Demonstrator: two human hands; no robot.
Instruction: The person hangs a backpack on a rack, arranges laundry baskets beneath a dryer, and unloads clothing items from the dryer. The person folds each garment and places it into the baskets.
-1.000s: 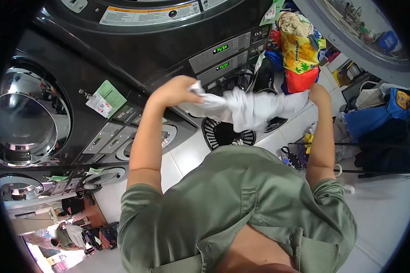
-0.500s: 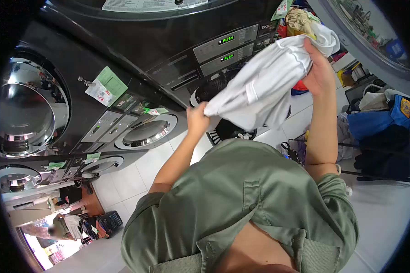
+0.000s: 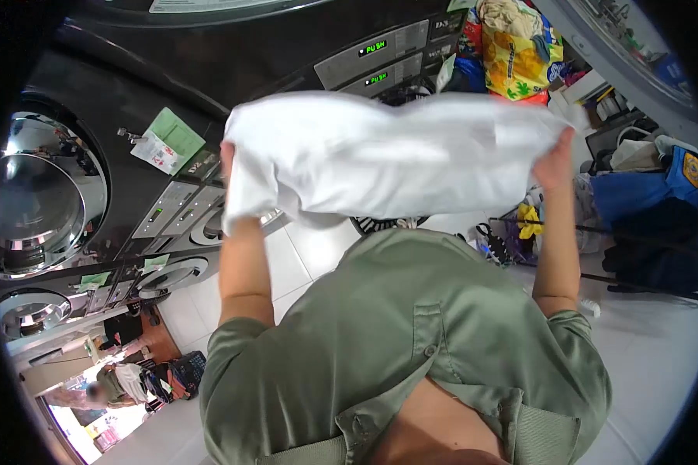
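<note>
A white garment (image 3: 380, 159), smeared in places by motion, stretches between my two hands in front of my chest. My left hand (image 3: 227, 160) grips its left end; the cloth hides most of those fingers. At the other end, my right hand (image 3: 554, 164) is closed on the cloth near a corner. The garment hangs slack in folds at the lower left, and its exact kind cannot be made out.
Dark machines with PUSH displays (image 3: 372, 49) stand ahead; a round door (image 3: 46, 190) is at left. A yellow bag (image 3: 516, 62) full of clothes sits at upper right. Blue clothing (image 3: 636, 201) lies by a dark rack (image 3: 589, 275). A person (image 3: 116, 384) is far off at lower left.
My hands have moved apart, the left one outward to the left and up, the right slightly outward and down. The bunched white garment is now spread wide between them.
</note>
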